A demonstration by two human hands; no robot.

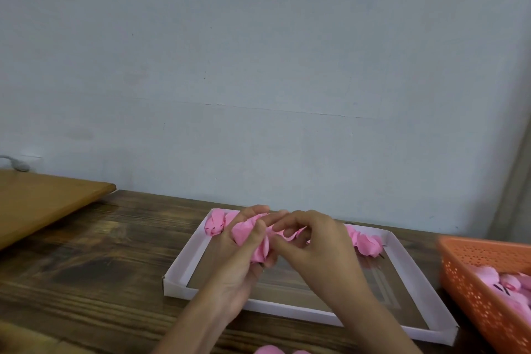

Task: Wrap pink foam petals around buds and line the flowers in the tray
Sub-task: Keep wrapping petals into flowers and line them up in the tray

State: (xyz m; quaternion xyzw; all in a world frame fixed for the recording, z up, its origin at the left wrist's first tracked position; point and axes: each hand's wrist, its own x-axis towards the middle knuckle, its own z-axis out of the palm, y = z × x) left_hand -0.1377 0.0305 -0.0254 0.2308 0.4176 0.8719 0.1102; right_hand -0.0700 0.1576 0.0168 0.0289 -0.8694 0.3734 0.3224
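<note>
Head view, looking down: pink foam flower (260, 241) held in mid-air between both hands, above the far half of the white tray (178, 264). Gripped from below and from the left by the left hand (238, 264), thumb pressed across the front of the petals, fingers curled round behind them. Pinched at a loose, wavy petal edge by the right hand (319, 247), thumb and forefinger closed on the foam, remaining fingers bent just above it. Fingertips of the two hands almost meeting over the flower. Cannot tell how the bud sits inside: covered by petals and fingers.

Lined along the tray's far wall: finished flowers (215, 223), one at the far left corner, others toward the far right corner, the middle of the row hidden behind the hands. Brown tray floor showing between the hands and the near wall.

Lying flat under the tray: dark wooden table (86, 267). Just beside the tray on the right: orange perforated basket (465, 276), holding loose pink foam pieces (502, 284). Cut off at the bottom edge, near the forearms: more pink foam (270, 350). Resting over the table's far left part: lighter wooden board (43, 204). Filling the upper part of the view: pale grey-blue wall (258, 66).
</note>
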